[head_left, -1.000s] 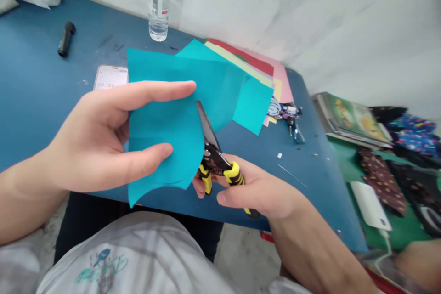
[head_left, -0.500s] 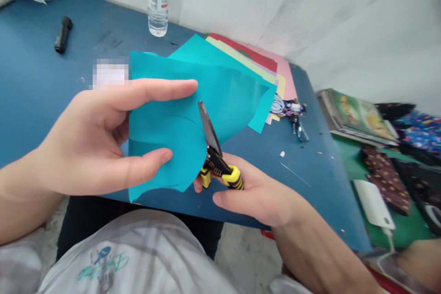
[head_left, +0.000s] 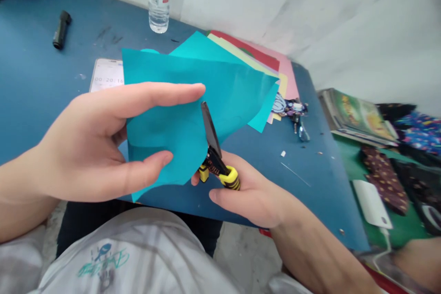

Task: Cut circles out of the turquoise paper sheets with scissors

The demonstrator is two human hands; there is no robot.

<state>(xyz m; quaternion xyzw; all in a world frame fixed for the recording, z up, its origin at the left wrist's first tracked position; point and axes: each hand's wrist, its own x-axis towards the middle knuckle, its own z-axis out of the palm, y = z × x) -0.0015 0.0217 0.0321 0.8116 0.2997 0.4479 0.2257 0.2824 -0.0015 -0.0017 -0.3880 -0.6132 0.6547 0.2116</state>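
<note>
A curved-edged sheet of teal paper [head_left: 179, 73] is held up over the table by my left hand [head_left: 99, 142]. Thumb and index finger lie across its front, while the other fingers go behind it. My right hand [head_left: 251, 188] grips scissors [head_left: 215, 161] by their yellow-and-black handles. One dark blade shows in front of the paper, close to my left index fingertip; the other blade is hidden behind the sheet. The paper's lower right edge, beside the scissors' pivot, is cut in a curve.
Behind the held sheet lies a stack of coloured paper [head_left: 268, 59], with a keychain [head_left: 292, 108] beside it. A phone [head_left: 106, 73] is partly covered. Farther back are a water bottle [head_left: 159, 2] and a black cylinder [head_left: 62, 30]. Magazines [head_left: 358, 115] and a white power bank [head_left: 372, 204] lie on the right.
The teal paper has tilted and shifted slightly, hiding the drawn curve seen before. My left hand has moved a little to the right at the index fingertip. Both hands keep their holds.
</note>
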